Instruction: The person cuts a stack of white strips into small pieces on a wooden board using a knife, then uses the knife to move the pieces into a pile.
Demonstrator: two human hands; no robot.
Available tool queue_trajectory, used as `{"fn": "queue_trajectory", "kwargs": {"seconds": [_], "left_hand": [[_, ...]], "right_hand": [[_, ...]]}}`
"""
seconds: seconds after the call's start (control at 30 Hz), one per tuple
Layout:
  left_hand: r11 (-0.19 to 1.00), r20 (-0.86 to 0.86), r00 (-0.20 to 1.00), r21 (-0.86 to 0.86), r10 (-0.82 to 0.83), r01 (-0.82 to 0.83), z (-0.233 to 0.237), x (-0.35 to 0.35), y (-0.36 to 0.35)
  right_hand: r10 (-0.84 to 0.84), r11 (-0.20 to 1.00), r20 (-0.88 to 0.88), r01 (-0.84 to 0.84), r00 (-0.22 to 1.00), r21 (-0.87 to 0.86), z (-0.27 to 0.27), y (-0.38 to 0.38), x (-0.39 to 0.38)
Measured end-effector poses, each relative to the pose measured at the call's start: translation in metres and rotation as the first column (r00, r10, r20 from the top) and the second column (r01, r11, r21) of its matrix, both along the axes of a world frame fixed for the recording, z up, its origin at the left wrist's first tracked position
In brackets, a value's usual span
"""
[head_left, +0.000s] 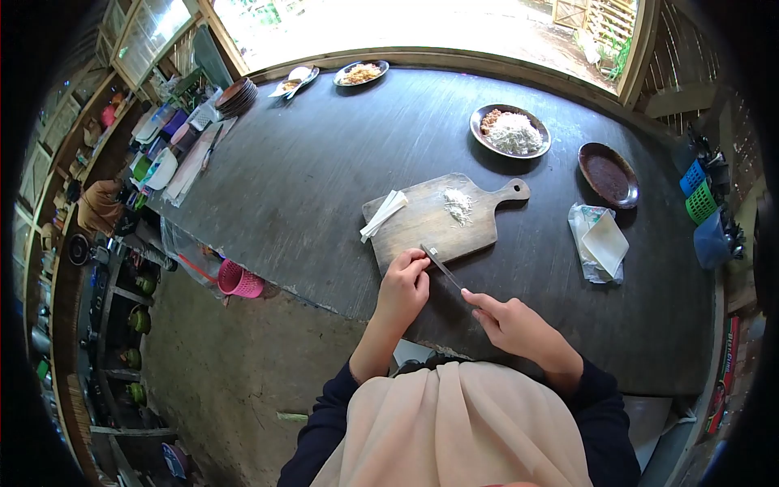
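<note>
My right hand point(513, 323) is closed around the handle of a knife point(443, 267), whose blade slants up and left over the near edge of a wooden cutting board point(406, 231). Fingers curled together, my left hand point(406, 284) rests at that edge beside the blade's tip. What it pinches, if anything, is hidden. A tiny white piece point(433, 251) shows by the blade. On the board's left side lie several pale white strips point(384, 215), and a small heap of white chopped bits point(458, 206) sits near the board's handle.
A dish heaped with white bits and something reddish-brown point(511, 133) stands beyond the board. To the right are an empty brown dish point(608, 174) and a white slab on plastic wrapping point(605, 243). Stacked plates point(236, 98) and containers line the far left. A pink basket point(240, 279) hangs below the left edge.
</note>
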State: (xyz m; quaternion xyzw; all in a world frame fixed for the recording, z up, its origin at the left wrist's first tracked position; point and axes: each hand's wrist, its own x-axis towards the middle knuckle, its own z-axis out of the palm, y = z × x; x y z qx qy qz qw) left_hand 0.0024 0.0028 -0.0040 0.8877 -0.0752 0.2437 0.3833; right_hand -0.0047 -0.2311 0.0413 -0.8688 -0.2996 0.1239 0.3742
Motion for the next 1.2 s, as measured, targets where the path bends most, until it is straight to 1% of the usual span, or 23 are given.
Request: {"fn": "queue_trajectory", "kwargs": {"seconds": [0.1, 0.13, 0.17, 0.27, 0.4, 0.5, 0.57, 0.8, 0.9, 0.97, 1.0, 1.07, 1.2], "left_hand": [[0.999, 0.008, 1.000, 0.037, 0.013, -0.013, 0.001, -0.001, 0.001], [0.998, 0.010, 1.000, 0.055, 0.013, -0.013, 0.001, -0.001, 0.001], [0.998, 0.011, 1.000, 0.059, 0.014, -0.014, 0.000, -0.001, 0.001], [0.999, 0.007, 1.000, 0.043, 0.017, -0.017, -0.001, 0.000, 0.001], [0.999, 0.021, 1.000, 0.043, 0.012, -0.013, -0.001, -0.001, 0.002], [0.999, 0.022, 1.000, 0.043, 0.011, -0.012, -0.002, 0.000, 0.002], [0.999, 0.022, 1.000, 0.044, 0.016, -0.017, -0.001, 0.000, 0.002], [0.999, 0.015, 1.000, 0.036, 0.018, -0.019, 0.001, 0.000, 0.001], [0.999, 0.021, 1.000, 0.039, 0.019, -0.020, -0.001, 0.000, 0.001], [0.999, 0.022, 1.000, 0.050, 0.020, -0.021, -0.001, 0.000, 0.001], [0.999, 0.021, 1.000, 0.047, 0.021, -0.022, 0.000, 0.000, 0.001], [0.999, 0.020, 1.000, 0.046, 0.018, -0.019, 0.001, 0.000, 0.001], [0.990, 0.010, 1.000, 0.141, 0.006, -0.007, 0.004, -0.004, -0.002]], "right_hand": [[0.009, 1.000, -0.005, -0.009, 1.000, 0.026, 0.001, 0.001, 0.000], [0.012, 0.999, -0.036, -0.011, 0.999, 0.040, 0.005, 0.000, -0.001], [0.015, 0.998, -0.068, -0.011, 0.998, 0.055, 0.007, -0.001, -0.001], [0.028, 0.996, -0.086, -0.020, 0.996, 0.088, 0.009, -0.005, 0.000], [0.035, 0.997, -0.080, -0.030, 0.996, 0.070, 0.014, -0.007, 0.000], [0.042, 0.996, -0.101, -0.034, 0.994, 0.081, 0.019, -0.009, -0.001], [0.043, 0.997, -0.152, -0.032, 0.987, 0.075, 0.026, -0.008, -0.002], [0.037, 0.996, -0.195, -0.021, 0.980, 0.085, 0.027, -0.007, -0.002], [0.034, 0.999, -0.204, -0.025, 0.978, 0.046, 0.029, -0.006, -0.002], [0.034, 0.998, -0.148, -0.025, 0.988, 0.064, 0.020, -0.005, -0.002], [0.036, 0.998, -0.149, -0.026, 0.988, 0.065, 0.013, -0.003, -0.002], [0.010, 0.999, -0.021, -0.009, 1.000, 0.054, 0.001, 0.000, -0.001], [0.006, 0.998, -0.034, -0.004, 0.999, 0.060, 0.007, 0.002, -0.001]]}}
